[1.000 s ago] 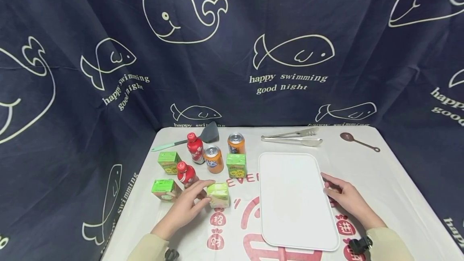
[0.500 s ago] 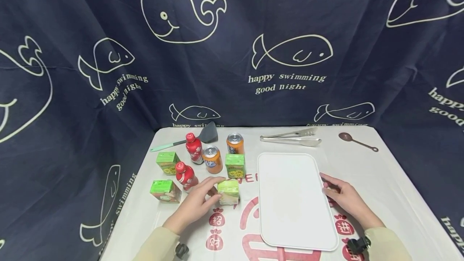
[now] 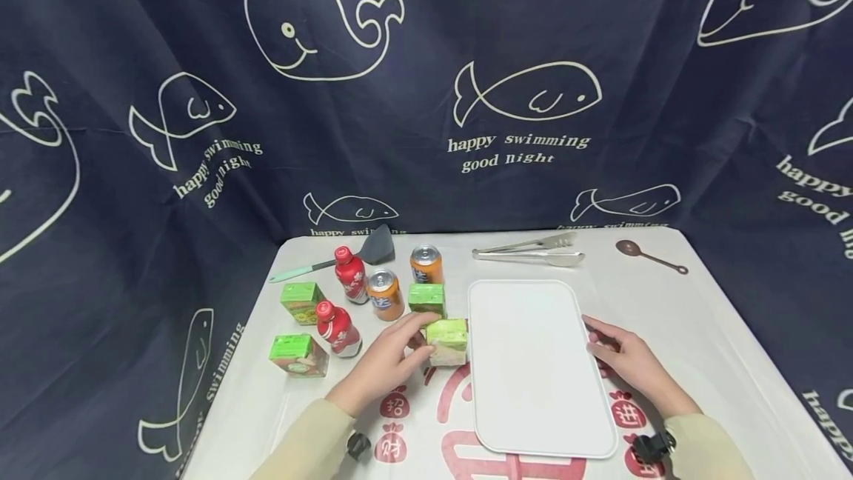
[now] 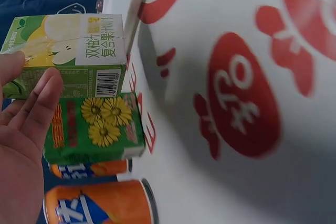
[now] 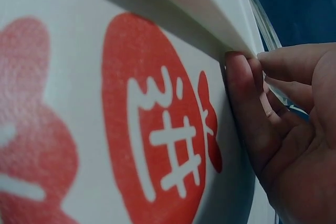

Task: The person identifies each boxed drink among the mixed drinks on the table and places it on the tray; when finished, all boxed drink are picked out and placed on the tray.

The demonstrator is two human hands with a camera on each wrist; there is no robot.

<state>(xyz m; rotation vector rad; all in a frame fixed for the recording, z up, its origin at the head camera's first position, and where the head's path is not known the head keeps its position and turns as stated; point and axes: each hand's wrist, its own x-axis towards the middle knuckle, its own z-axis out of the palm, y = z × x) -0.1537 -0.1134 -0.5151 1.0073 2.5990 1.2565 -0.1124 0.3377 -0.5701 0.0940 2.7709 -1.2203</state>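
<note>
Left hand (image 3: 386, 365) pinches the pomelo juice carton (image 3: 448, 344), just beside the white tray (image 3: 540, 369), left edge. Right hand (image 3: 629, 361) pinches its right rim. Risk: low carry could clip carton on rim, tipping it; uneven right-hand pull could skew tray.

Behind the white table (image 3: 680, 317) and along both its sides hangs a dark blue curtain (image 3: 413, 124), printed with pale whales (image 3: 309, 32) and fishes (image 3: 526, 95) (also with the words (image 3: 518, 143) "happy swimming good night").
</note>
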